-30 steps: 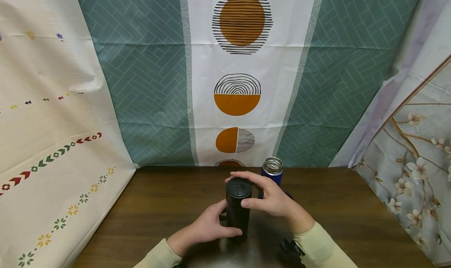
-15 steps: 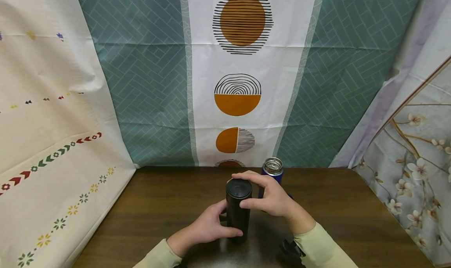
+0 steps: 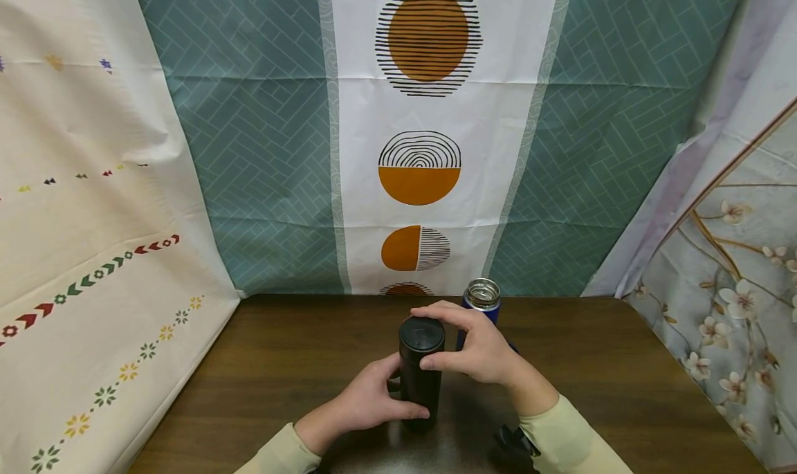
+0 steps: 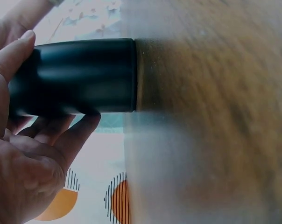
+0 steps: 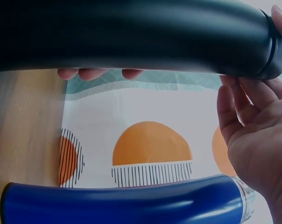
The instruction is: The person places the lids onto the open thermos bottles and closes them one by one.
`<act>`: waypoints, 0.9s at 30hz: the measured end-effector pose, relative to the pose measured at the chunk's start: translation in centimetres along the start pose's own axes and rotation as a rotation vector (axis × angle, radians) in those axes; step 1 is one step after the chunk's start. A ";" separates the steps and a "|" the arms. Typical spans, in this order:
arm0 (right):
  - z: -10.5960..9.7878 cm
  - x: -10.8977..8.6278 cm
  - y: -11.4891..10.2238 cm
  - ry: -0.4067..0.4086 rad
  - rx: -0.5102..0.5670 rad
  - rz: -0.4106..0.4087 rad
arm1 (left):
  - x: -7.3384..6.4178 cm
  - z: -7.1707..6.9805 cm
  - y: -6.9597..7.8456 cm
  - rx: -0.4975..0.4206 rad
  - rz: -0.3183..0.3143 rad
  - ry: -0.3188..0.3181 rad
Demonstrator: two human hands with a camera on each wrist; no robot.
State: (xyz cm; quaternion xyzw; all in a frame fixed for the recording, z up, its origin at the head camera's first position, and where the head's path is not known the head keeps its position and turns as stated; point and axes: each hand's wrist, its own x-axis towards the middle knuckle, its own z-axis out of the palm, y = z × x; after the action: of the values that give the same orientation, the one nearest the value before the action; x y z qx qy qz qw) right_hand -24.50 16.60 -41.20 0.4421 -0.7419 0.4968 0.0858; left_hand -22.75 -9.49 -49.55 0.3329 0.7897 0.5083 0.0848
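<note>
A black vacuum flask (image 3: 420, 387) stands upright on the table, its round black lid (image 3: 422, 333) on top. My left hand (image 3: 367, 398) grips the lower body, thumb in front and fingers round the back; the left wrist view shows the flask's base (image 4: 127, 77) at the tabletop. At the top, my right hand (image 3: 476, 346) holds the lid between thumb and fingers. In the right wrist view a thin seam shows between lid and body. Behind my right hand stands a blue flask (image 5: 127, 203) with an uncovered steel mouth (image 3: 483, 293), partly hidden in the head view.
The brown wooden table (image 3: 299, 342) ends at a hanging green and white cloth (image 3: 280, 149) at the back. A cream patterned cloth (image 3: 112, 308) borders the left side, a floral one (image 3: 728, 335) the right. A small dark object (image 3: 513, 347) shows behind my right wrist.
My right thumb has slid slightly left along the front of the lid, while the index finger has shifted slightly right at the back. The left hand and both flasks keep their places.
</note>
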 end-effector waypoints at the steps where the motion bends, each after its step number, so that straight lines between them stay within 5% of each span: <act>1: 0.0 0.0 0.0 0.004 -0.007 -0.002 | 0.0 0.0 0.0 -0.001 0.000 0.001; 27: 0.7 0.2 -0.5 0.100 -0.133 0.017 | 0.2 0.5 0.0 -0.015 0.010 0.078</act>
State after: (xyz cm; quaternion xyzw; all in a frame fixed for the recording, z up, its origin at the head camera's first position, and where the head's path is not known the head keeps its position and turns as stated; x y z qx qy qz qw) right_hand -23.98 15.85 -41.11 0.4038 -0.7719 0.4684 0.1476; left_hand -22.61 -8.98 -49.77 0.3159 0.7870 0.5272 0.0538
